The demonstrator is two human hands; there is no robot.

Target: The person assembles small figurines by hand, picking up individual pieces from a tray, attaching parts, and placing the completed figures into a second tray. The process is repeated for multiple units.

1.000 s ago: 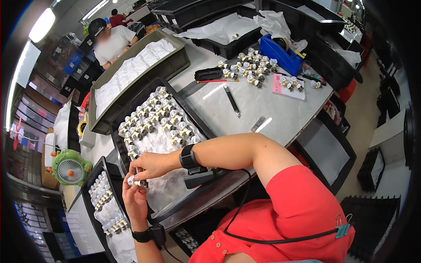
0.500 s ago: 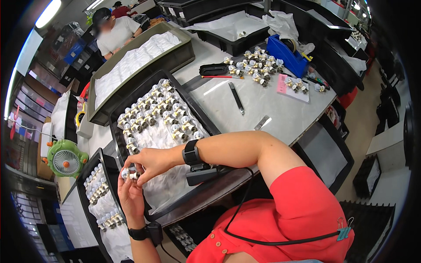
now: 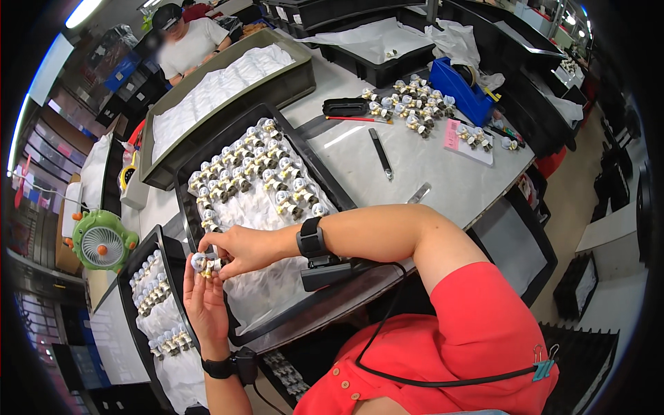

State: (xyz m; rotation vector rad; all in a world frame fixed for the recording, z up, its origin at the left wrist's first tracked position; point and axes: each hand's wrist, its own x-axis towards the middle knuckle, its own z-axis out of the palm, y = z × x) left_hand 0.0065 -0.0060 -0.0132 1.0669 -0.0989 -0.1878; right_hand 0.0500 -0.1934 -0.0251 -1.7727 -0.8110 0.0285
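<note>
Both my hands meet over the near left corner of a black tray (image 3: pixel 330 181) lined with white plastic. My left hand (image 3: pixel 205 304) and my right hand (image 3: pixel 238 250) grip one small white and brass part (image 3: pixel 203 263) between the fingertips. Rows of several alike parts (image 3: pixel 256 173) fill the far half of that tray. A second black tray (image 3: pixel 126 294) to the left holds more rows of such parts (image 3: pixel 149 290). A black device hangs below my right wrist, next to a black watch.
A green desk fan (image 3: pixel 104 238) stands left of the trays. A grey-green tray with white sheets (image 3: pixel 221 90) lies behind. On the table are a black pen (image 3: pixel 381 153), loose parts (image 3: pixel 408 104), a blue bin (image 3: pixel 465 91) and a pink card (image 3: pixel 467 138). Another person (image 3: pixel 185 40) sits far off.
Both hands stay together on the small part, at the tray's near left corner. The view has shifted slightly.
</note>
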